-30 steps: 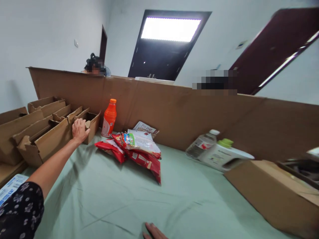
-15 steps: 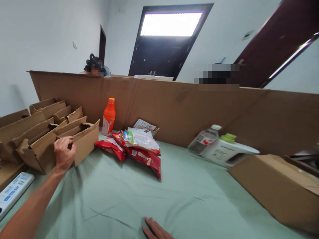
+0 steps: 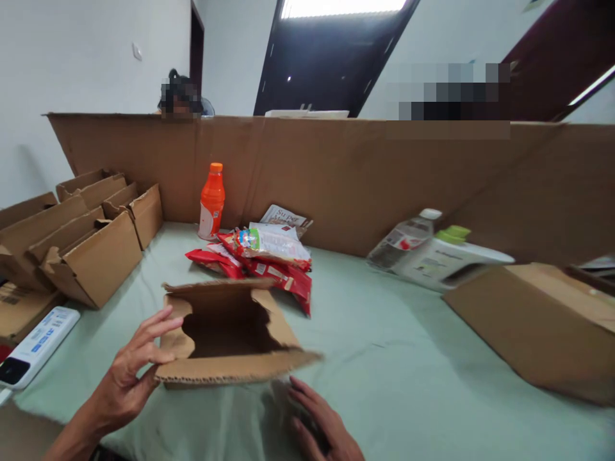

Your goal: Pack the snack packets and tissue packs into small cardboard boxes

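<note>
An open-topped cardboard box (image 3: pixel 235 368) stands in front of me on the green cloth, its flaps up and its inside dark. My left hand (image 3: pixel 129 374) grips it by the left side, fingers over the side flap and thumb near the front corner. Just below the box's front right corner is my right hand (image 3: pixel 324 422), fingers loosely apart and holding nothing I can see; whether it touches the box I cannot tell. Behind the box lie red snack packets (image 3: pixel 269 262), partly hidden by its back flap.
More open cardboard boxes (image 3: pixel 103 256) stand together at left, with a white power bank (image 3: pixel 41 346) before them. An orange bottle (image 3: pixel 212 202), a clear bottle (image 3: pixel 403 240) and a white jug (image 3: pixel 446 259) line the cardboard wall (image 3: pixel 327 179). A larger box (image 3: pixel 538 333) sits at right.
My left hand has brought one box from the left group to the right and toward me. My right hand has come up a little, near the box's front right corner.
</note>
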Tool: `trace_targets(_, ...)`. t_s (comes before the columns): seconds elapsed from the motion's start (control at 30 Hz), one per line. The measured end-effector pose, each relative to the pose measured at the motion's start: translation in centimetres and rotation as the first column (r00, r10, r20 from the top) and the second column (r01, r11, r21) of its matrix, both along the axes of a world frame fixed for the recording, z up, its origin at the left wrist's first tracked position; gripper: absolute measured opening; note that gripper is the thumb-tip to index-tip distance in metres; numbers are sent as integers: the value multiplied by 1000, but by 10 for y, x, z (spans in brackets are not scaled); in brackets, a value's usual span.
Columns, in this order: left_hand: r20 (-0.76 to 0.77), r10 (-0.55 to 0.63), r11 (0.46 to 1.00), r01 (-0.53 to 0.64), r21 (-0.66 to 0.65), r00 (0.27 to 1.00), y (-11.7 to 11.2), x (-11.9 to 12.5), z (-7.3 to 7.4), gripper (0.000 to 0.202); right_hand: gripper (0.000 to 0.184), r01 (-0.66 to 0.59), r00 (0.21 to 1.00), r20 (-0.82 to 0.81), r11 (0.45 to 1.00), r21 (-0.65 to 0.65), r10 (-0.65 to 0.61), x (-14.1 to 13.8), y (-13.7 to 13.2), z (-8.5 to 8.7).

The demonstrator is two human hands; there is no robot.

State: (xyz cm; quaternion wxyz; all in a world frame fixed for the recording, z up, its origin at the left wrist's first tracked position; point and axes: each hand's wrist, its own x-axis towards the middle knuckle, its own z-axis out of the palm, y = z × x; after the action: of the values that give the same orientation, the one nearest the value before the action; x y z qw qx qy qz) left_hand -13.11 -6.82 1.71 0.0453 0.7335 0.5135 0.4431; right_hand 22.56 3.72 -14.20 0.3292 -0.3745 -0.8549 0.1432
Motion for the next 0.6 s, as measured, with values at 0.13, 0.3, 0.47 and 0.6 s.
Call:
trace_targets(0.13, 31, -15, 996, 17, -86, 999, -1, 3, -4, 28, 36, 113, 962, -228, 980, -162, -149, 3, -6, 6)
trace_targets(0.3, 95, 2, 996, 7, -93, 995, 2, 4, -15, 25, 28, 194, 897, -367, 966, -169, -245, -1, -6, 43)
trace_targets(0.47, 81, -1, 996, 8, -85, 997, 4, 14, -13, 28, 23, 124, 887, -450, 992, 20, -101, -8, 9, 140)
trace_targets(0.6, 48, 4, 998, -1, -63, 999, 4, 17, -10, 31, 26, -284, 956, -63, 957, 66, 288, -40, 28, 212)
